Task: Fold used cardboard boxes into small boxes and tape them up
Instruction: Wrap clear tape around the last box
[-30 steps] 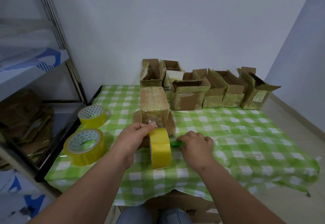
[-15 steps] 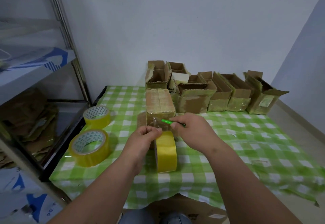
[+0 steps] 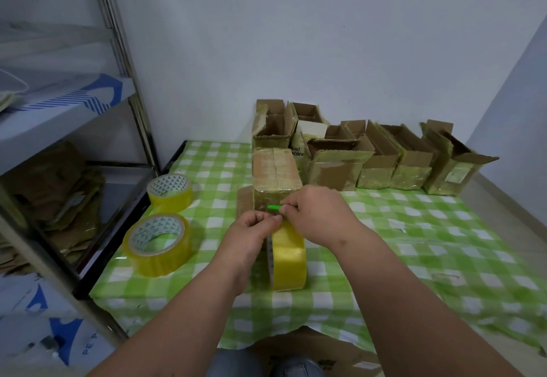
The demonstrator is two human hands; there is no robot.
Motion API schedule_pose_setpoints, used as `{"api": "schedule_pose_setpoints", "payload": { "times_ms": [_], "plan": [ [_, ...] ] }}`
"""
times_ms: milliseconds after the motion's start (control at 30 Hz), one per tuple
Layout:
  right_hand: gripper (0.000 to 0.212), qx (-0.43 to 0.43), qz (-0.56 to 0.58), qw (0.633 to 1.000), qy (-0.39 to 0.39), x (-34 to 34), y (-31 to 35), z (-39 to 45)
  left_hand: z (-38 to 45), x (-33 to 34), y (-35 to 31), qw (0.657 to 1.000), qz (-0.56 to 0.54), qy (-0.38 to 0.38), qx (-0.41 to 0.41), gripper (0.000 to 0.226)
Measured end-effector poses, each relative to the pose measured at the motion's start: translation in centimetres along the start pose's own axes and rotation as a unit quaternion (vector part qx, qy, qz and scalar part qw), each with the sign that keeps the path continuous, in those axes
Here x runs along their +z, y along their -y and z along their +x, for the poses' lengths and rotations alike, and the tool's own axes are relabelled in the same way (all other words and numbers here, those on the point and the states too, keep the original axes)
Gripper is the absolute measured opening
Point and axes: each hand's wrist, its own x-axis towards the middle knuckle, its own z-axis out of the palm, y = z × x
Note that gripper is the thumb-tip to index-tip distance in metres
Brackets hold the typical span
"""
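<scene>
Box (image 3: 276,179): taped brown carton, mid-table, just beyond both hands.
Left hand (image 3: 251,230): pinches tape pulled from an upright yellow roll (image 3: 288,258).
Right hand (image 3: 315,213): curled round a green tool (image 3: 273,207) at the box's near face.
Table (image 3: 414,243): green-checked cloth; two more rolls (image 3: 158,245) left; open boxes (image 3: 381,157) along the back.
Room: pale walls; metal shelving (image 3: 124,59) left.

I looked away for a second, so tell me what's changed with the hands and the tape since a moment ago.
The right hand lifted off the tablecloth with the green cutter and brought it up to the taped box. The left hand kept pinching the tape pulled from the upright roll. The two spare rolls and the row of open boxes stayed put.
</scene>
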Motion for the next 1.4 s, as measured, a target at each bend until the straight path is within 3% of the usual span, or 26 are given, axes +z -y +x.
{"api": "schedule_pose_setpoints", "payload": {
  "times_ms": [433, 700, 900, 1067, 1133, 1233, 1267, 1400],
  "plan": [
    [0.027, 0.03, -0.028, 0.999, 0.002, -0.8, -2.3, -0.3, 0.1, 0.1, -0.6, 1.0, 0.017, 0.002, -0.003, 0.01],
    [0.027, 0.126, 0.039, 0.991, -0.003, 1.7, -5.6, -1.3, 0.3, 0.0, -0.7, 1.0, 0.017, 0.004, -0.003, 0.015],
    [0.033, 0.161, 0.004, 0.986, 0.041, 5.5, -5.7, -2.1, 0.0, 0.0, -0.5, 1.0, 0.017, 0.009, -0.008, 0.011],
    [0.042, 0.178, 0.015, 0.984, -0.016, 5.5, -5.3, -2.2, -0.3, 0.1, -0.6, 1.0, 0.018, 0.004, -0.002, 0.01],
    [0.029, 0.201, 0.164, 0.964, -0.06, 4.5, -4.3, -2.2, -0.4, 0.2, -0.5, 1.0, 0.023, 0.001, 0.008, 0.009],
    [0.014, 0.211, 0.473, 0.854, -0.047, 3.2, -2.0, -2.5, -0.8, 0.3, -0.6, 0.999, 0.032, 0.002, 0.024, 0.01],
    [0.013, 0.21, 0.516, 0.83, -0.032, 3.0, -1.4, -2.5, -0.9, 0.3, -0.6, 0.999, 0.04, 0.002, 0.03, 0.011],
    [0.003, 0.222, 0.57, 0.791, -0.027, 3.7, -0.4, -2.3, -1.4, -0.1, -0.3, 0.996, 0.067, 0.011, 0.057, 0.005]
  ]
}}
